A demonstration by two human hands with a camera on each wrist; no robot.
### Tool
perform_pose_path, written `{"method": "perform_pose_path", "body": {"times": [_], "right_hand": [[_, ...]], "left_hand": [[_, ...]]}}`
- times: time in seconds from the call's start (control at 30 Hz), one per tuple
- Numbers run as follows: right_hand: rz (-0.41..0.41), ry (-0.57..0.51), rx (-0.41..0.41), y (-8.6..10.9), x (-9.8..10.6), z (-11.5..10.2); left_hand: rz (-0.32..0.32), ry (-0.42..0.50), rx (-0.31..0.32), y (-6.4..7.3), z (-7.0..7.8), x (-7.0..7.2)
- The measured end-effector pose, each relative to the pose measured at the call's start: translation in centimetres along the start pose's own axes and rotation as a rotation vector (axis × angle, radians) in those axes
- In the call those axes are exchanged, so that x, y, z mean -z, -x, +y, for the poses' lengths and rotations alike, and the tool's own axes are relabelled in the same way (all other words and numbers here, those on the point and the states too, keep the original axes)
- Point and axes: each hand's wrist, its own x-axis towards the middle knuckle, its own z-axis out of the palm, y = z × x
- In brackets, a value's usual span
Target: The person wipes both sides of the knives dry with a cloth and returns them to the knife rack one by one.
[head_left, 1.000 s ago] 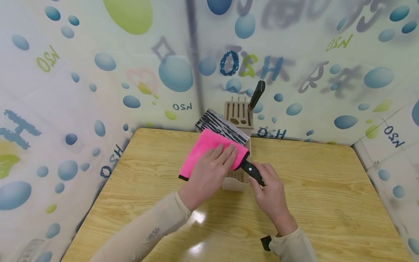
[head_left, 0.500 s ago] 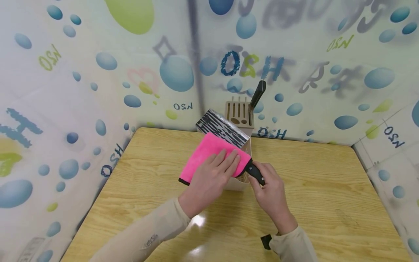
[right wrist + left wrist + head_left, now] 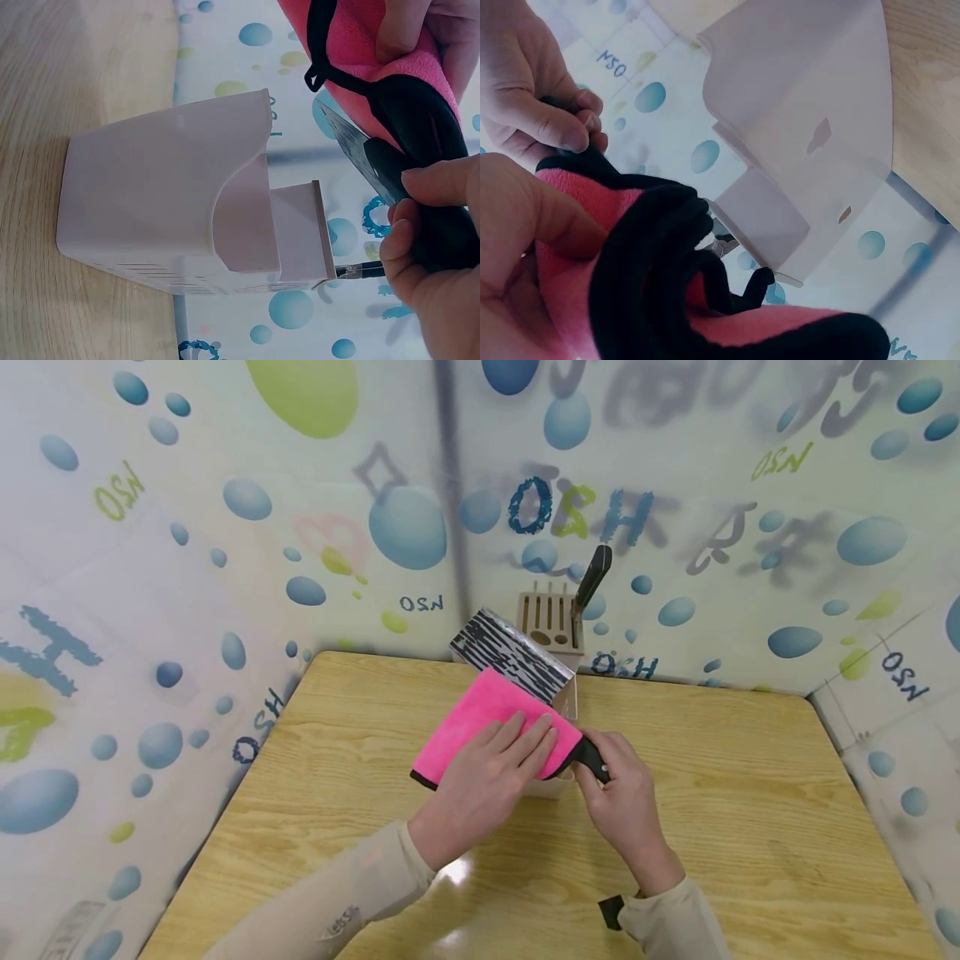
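Note:
My right hand (image 3: 621, 802) grips the black handle (image 3: 595, 762) of a cleaver, held up at a slant over the holder. Its wide blade (image 3: 512, 653) has black and silver streaks and points to the upper left. A pink cloth (image 3: 459, 727) with black edging is folded over the blade's lower part, hiding it. My left hand (image 3: 487, 772) pinches this cloth, fingers flat on top and thumb (image 3: 566, 225) underneath. In the right wrist view, part of the blade (image 3: 349, 142) shows beside the cloth. The cloth's black border overlaps the start of the handle.
Beneath the cleaver stands a pale knife holder (image 3: 150, 180) on the wooden table (image 3: 750, 827), partly hidden in the head view. Its slotted top (image 3: 536, 622) is at the back, with a black-handled knife (image 3: 592, 578) upright in it. Patterned walls (image 3: 675, 460) enclose the table.
My left hand and the cloth have slid down and right along the blade, toward the handle. More blade shows at the upper left and less handle. The right hand has hardly moved.

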Motion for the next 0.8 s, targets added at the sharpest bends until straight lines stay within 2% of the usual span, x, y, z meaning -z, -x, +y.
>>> {"method": "perform_pose_path", "body": {"times": [0.43,0.8], "right_hand": [[0.003,-0.025,0.027,0.0,0.1,-0.1],[-0.015,-0.033,-0.004,0.1,0.2,-0.1]], "left_hand": [[0.004,0.024,0.029,0.1,-0.7,-0.2],[0.004,0.009,0.069,-0.2,-1.7,-0.6]]}}
